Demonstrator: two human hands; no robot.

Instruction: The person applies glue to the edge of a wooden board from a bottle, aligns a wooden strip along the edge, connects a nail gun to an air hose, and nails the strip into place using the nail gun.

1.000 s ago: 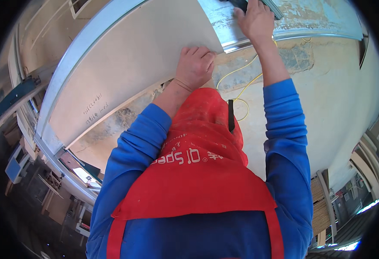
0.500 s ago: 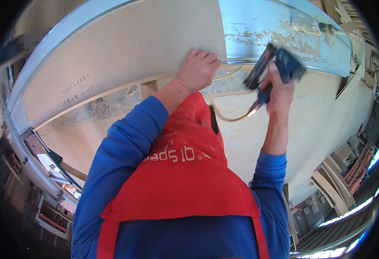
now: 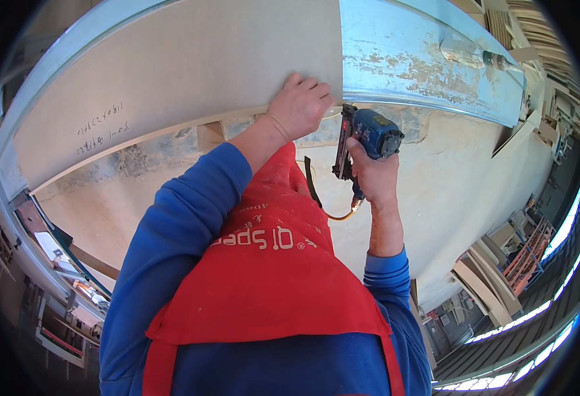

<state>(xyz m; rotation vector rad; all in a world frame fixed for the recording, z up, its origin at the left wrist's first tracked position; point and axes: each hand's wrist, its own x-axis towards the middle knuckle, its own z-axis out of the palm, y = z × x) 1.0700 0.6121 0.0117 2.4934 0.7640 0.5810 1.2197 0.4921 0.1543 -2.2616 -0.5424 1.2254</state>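
A large beige board (image 3: 191,59) lies across the pale blue workbench (image 3: 395,46), with handwriting near its left end. My left hand (image 3: 301,103) is closed at the board's near right corner, its fingers curled over the top; the thumb is hidden. In my right hand (image 3: 374,177) is a blue and black nail gun (image 3: 377,132), its handle wrapped by my fingers. The gun's nose is beside the board's right end, at the bench's front edge; I cannot tell whether it touches. A yellow air hose (image 3: 338,217) runs from the gun's handle toward my red apron (image 3: 270,277).
A see-through bottle (image 3: 461,53) with a dark neck lies on the bench to the far right. A small wood block (image 3: 210,136) shows beneath the board's front edge. Planks (image 3: 484,290) lean at the lower right, by an orange rack (image 3: 529,256).
My right hand has brought the nail gun left, up to the board's right end, and turned it more upright. The left hand keeps its place on the board.
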